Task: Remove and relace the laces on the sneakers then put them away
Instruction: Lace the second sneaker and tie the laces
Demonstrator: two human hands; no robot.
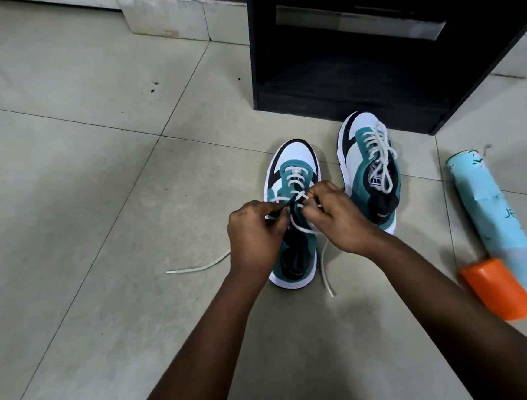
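While both hands (292, 222) pinch its lace (302, 228), the sneaker (292, 216) sits beneath.

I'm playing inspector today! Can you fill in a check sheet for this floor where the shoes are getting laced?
Surface: pale tiled floor, a few dark specks on it.
Job's things: near shoe half laced, its white lace trailing loose on both sides; far shoe fully laced, standing beside it.
Clutter: light blue can lying on its side, orange cap next to it.
Grips: left hand and right hand both pinch the lace over the near shoe.
Cables: nothing seen.
Surroundings: black cabinet with an open lower shelf just behind the shoes; pale wall base at the back.
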